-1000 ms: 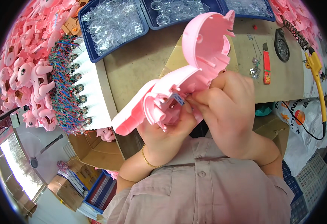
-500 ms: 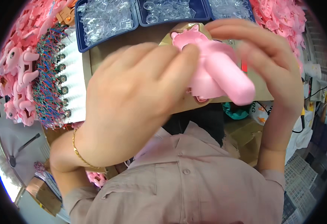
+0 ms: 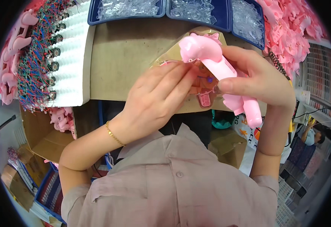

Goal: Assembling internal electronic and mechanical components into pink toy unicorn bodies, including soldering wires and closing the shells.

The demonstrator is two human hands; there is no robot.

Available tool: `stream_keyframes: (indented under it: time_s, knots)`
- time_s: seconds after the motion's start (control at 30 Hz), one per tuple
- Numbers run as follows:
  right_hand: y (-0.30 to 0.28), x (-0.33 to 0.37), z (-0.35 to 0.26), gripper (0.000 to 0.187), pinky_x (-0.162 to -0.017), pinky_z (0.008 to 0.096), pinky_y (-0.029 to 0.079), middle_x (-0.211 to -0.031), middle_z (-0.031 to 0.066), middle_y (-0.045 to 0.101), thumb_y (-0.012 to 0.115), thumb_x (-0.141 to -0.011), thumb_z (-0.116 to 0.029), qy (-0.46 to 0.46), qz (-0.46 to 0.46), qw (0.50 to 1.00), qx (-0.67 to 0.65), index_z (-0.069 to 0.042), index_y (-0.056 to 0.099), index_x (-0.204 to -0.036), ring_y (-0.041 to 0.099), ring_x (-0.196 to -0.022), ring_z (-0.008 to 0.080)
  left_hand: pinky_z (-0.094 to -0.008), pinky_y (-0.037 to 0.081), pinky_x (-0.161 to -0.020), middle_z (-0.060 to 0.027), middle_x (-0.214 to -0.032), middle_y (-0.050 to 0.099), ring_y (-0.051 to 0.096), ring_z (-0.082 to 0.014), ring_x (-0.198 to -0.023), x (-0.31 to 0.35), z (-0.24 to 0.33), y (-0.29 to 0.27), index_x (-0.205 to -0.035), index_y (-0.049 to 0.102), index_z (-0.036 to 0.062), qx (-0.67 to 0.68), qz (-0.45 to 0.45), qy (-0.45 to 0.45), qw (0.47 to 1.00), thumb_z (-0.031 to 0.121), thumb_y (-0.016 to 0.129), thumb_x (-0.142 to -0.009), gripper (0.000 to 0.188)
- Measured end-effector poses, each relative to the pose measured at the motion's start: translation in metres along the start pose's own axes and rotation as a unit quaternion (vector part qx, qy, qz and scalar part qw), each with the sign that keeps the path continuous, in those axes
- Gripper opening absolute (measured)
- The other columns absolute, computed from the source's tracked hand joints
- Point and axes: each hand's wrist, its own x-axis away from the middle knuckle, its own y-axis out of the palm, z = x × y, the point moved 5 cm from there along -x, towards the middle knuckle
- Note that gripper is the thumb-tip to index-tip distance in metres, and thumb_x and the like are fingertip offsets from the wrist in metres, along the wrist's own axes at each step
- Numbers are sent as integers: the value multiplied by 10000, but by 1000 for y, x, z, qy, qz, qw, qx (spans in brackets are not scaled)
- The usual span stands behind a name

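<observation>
My right hand grips a pink plastic toy shell, tilted, with a rounded end at the top and a leg-like part hanging toward me. Under it, on a tan fixture, lies another pink toy half, with a small purple part and some wire showing inside. My left hand reaches over the fixture from the left, its fingers pressed together at the edge of the toy halves. Its fingertips are partly hidden, and what they pinch does not show.
Blue bins of clear plastic parts line the table's far side. At left, a white ridged tray holds round black parts with coloured wires. Pink shells are heaped at right beside a coiled cord. A cardboard box stands lower left.
The pink shell has turned over in my right hand, showing the toy half below. My left hand has moved away from the shell's top, down to the fixture. The view has shifted.
</observation>
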Motion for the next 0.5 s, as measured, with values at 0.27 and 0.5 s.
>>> stream_keyframes:
  time_s: [0.27,0.5]
  knots:
    - [-2,-7,-2,505,-658,249,490,-897,42,605,626,-831,-182,-11,-18,994,105,20,501,-1275,574,-776,88,-328,424,-908,-95,-1155,583,530,-205,-1113,3,15,1,-1055,644,19,-103,-79,65,989,139,584,-765,320]
    - [2,-5,-38,213,-622,274,463,-850,70,627,620,-822,-172,43,71,938,338,23,614,-907,596,-749,138,-348,429,-841,-109,-1074,584,522,-253,-1078,-6,28,5,-1011,637,15,-138,-172,84,972,141,619,-723,314]
